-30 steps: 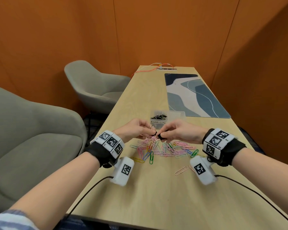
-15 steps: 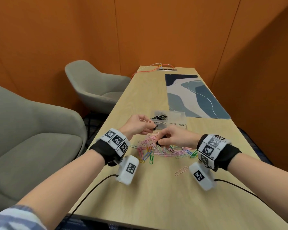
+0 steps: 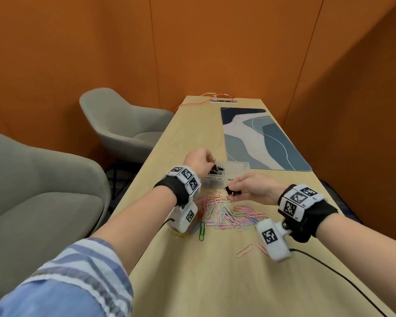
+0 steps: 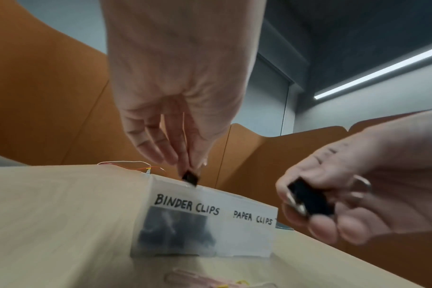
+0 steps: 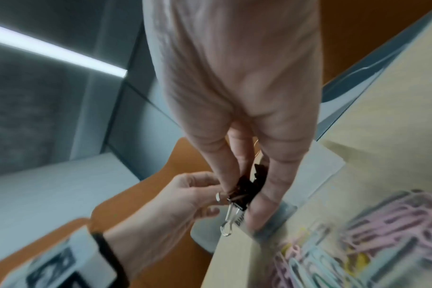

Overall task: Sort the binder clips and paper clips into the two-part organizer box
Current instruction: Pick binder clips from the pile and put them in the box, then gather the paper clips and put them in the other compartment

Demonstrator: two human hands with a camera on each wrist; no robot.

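Note:
A clear two-part organizer box (image 3: 237, 167) (image 4: 249, 231) stands mid-table, labelled BINDER CLIPS on the left and PAPER CLIPS on the right. Black binder clips (image 3: 216, 170) fill its left part. My left hand (image 3: 198, 160) (image 4: 185, 165) hovers over that part and pinches one small black binder clip (image 4: 191, 177). My right hand (image 3: 249, 187) (image 5: 247, 194) sits just in front of the box and grips black binder clips (image 3: 232, 192) (image 5: 244, 192) (image 4: 308, 200). A heap of coloured paper clips (image 3: 229, 212) (image 5: 358, 243) lies on the table under and between both wrists.
A blue-grey patterned mat (image 3: 261, 138) lies beyond the box. An orange cable (image 3: 192, 102) runs to a socket strip at the far end. Two grey armchairs (image 3: 124, 124) stand left of the table (image 3: 204, 282). Stray paper clips (image 3: 245, 250) lie near the front right.
My left hand has moved away from the right hand, up and over the box's binder-clip part, carrying a clip. My right hand has lifted slightly off the pile toward the box.

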